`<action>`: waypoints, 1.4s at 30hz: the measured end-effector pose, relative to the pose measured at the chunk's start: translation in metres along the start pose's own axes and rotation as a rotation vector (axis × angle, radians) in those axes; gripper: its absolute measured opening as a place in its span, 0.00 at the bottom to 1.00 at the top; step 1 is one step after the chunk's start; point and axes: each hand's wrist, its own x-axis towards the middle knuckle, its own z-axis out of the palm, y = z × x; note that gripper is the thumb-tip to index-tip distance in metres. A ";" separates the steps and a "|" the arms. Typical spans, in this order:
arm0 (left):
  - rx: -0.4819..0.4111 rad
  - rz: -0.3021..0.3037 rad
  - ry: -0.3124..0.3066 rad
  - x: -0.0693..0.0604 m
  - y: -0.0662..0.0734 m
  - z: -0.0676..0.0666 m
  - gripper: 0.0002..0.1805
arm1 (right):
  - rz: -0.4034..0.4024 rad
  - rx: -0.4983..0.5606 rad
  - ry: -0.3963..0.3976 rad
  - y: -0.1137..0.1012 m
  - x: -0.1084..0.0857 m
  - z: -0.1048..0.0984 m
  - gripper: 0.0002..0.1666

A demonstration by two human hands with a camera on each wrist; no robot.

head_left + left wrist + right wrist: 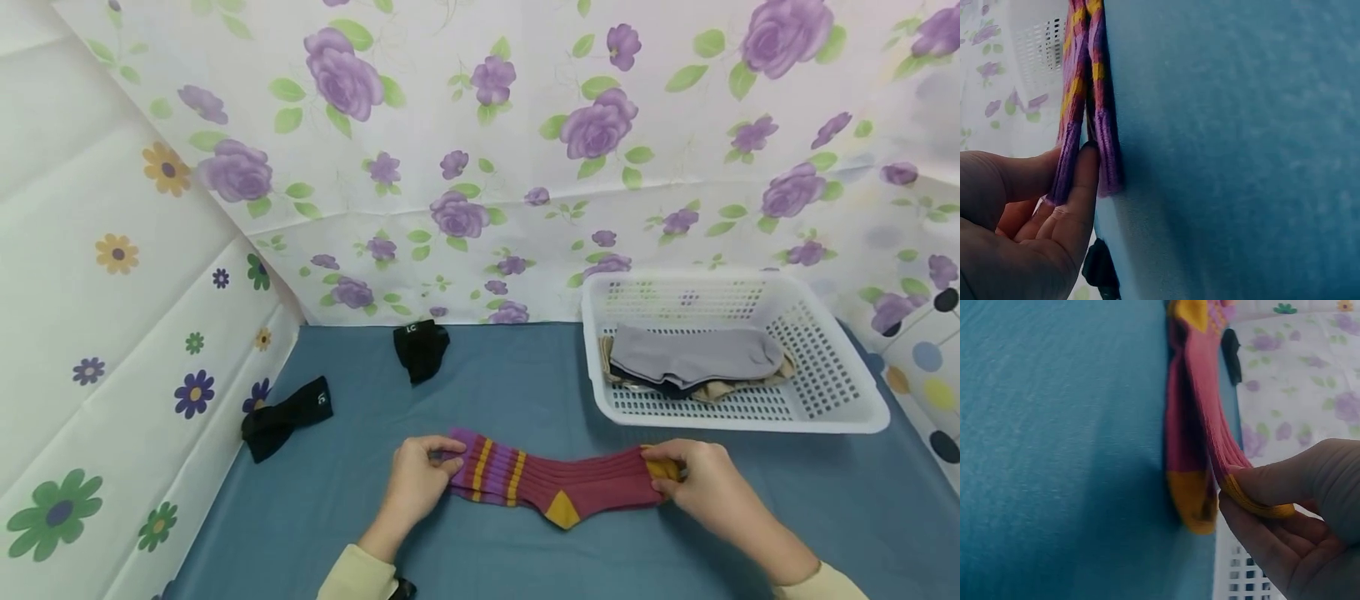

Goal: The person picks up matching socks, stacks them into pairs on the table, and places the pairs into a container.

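A pair of maroon socks (600,483) with purple-and-yellow striped cuffs and yellow heels and toes lies one over the other, stretched sideways. My left hand (415,483) pinches the upper sock's cuff (1071,134) between thumb and fingers; the lower sock's cuff (1107,147) hangs free beside the fingertips. At the other end my right hand (708,487) pinches the upper sock's yellow toe (1247,499), raised off the cloth. The lower sock's toe (1191,500) rests on the blue surface, apart from that hand's grip.
Behind the right hand stands a white perforated basket (750,423) holding a grey sock (693,354) over dark and beige ones. Two black socks lie apart, one at the left (288,414) and another at the back (422,350). Flowered sheets rise behind and at the sides.
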 end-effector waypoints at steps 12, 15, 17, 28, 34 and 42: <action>0.117 -0.008 -0.055 0.001 0.005 -0.003 0.06 | -0.010 -0.070 0.003 0.005 0.006 0.005 0.22; 0.129 -0.027 -0.090 0.002 0.004 -0.003 0.06 | -0.008 -0.076 0.007 0.004 0.006 0.005 0.23; 0.133 -0.037 -0.100 0.003 0.003 -0.003 0.06 | -0.001 -0.081 0.002 0.004 0.006 0.006 0.23; 0.142 -0.023 -0.069 0.004 -0.003 -0.003 0.07 | 0.052 -0.077 -0.074 0.013 0.010 0.011 0.20; 0.151 0.009 -0.036 0.005 0.002 -0.011 0.09 | 0.039 -0.144 -0.059 0.012 0.009 0.007 0.18; 0.209 0.073 0.006 0.004 0.020 -0.006 0.09 | 0.012 -0.281 0.172 -0.007 -0.001 0.007 0.13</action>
